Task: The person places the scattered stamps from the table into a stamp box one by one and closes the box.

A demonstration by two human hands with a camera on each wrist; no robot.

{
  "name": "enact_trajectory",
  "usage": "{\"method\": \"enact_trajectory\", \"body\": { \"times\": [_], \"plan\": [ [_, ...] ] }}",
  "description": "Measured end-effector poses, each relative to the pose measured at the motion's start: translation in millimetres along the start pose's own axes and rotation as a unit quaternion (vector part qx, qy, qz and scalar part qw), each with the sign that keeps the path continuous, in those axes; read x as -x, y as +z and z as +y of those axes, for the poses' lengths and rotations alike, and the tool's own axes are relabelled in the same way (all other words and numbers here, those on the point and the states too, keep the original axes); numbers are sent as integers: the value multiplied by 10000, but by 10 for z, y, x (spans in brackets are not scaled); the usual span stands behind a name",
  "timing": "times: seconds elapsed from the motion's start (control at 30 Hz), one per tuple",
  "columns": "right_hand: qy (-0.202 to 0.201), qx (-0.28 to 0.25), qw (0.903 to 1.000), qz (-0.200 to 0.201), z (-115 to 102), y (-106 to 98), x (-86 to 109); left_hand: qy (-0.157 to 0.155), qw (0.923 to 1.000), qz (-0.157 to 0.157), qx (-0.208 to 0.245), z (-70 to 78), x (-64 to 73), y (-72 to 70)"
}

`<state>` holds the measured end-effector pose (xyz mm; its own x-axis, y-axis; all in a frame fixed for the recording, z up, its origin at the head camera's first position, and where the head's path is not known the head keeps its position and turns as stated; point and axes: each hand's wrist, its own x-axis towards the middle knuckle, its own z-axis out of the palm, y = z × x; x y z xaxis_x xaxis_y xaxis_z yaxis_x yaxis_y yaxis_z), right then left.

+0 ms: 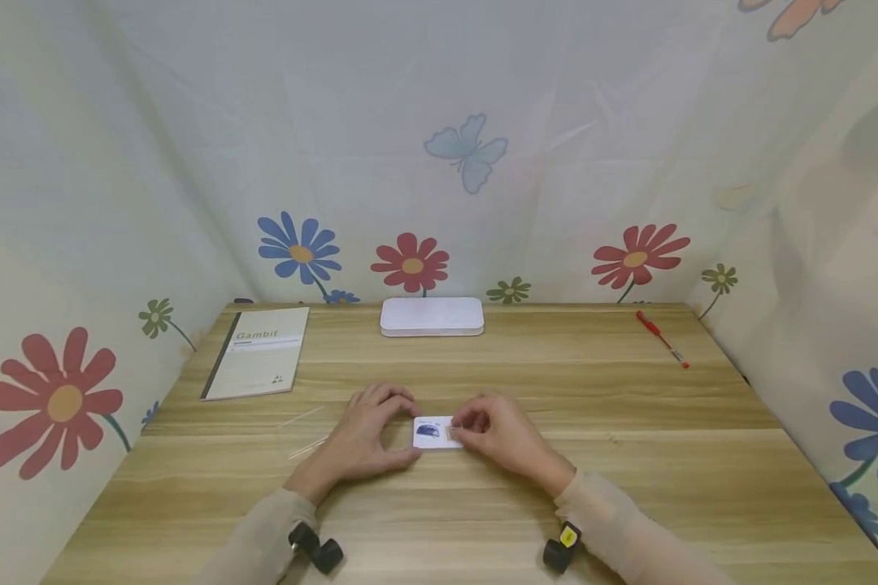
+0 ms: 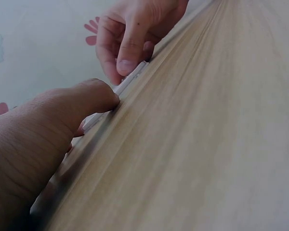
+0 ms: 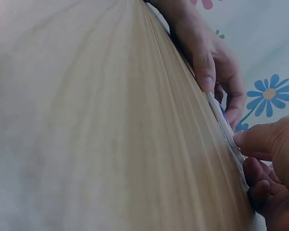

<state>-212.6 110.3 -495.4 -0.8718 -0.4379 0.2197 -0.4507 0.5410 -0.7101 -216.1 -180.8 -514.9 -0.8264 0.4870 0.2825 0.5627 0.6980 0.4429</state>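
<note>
A small white card [image 1: 428, 433] with a dark blue picture lies flat on the wooden table in the head view. My left hand [image 1: 369, 435] holds its left end, thumb at the near edge and forefinger at the far edge. At the card's right end, my right hand [image 1: 501, 431] pinches a small tan-edged square [image 1: 450, 434] between thumb and forefinger. The square's far part is hidden by the fingertips. In the right wrist view the card's thin edge [image 3: 224, 122] runs between both hands. The left wrist view has the card [image 2: 127, 83] edge-on too.
Thin clear plastic pieces [image 1: 307, 447] lie left of my left hand. Farther back are a notebook [image 1: 267, 353] at left, a white flat case [image 1: 432, 317] in the middle and a red pen [image 1: 662, 339] at right. A flowered curtain [image 1: 336, 162] surrounds the table.
</note>
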Motion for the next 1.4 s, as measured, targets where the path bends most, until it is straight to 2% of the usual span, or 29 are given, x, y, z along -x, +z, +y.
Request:
{"method": "enact_trajectory", "body": {
  "times": [0.47,0.83,0.97,1.2,1.4],
  "plan": [
    [22,321,9989,350,-8,2,-1,91,9999,29,-100,-5,-18,-30],
    [-76,306,9989,357,-43,39,2,47,10000,-20,-75,-13,9,-49],
    [-23,210,9994,262,-23,27,-2,58,10000,-19,-76,-12,12,-45],
    [250,-417,9988,93,102,-88,-18,60,10000,-15,-59,-3,-3,-22],
    [52,-21,9993,-380,167,-195,44,51,10000,-11,-67,-10,-3,-4]
  ]
}}
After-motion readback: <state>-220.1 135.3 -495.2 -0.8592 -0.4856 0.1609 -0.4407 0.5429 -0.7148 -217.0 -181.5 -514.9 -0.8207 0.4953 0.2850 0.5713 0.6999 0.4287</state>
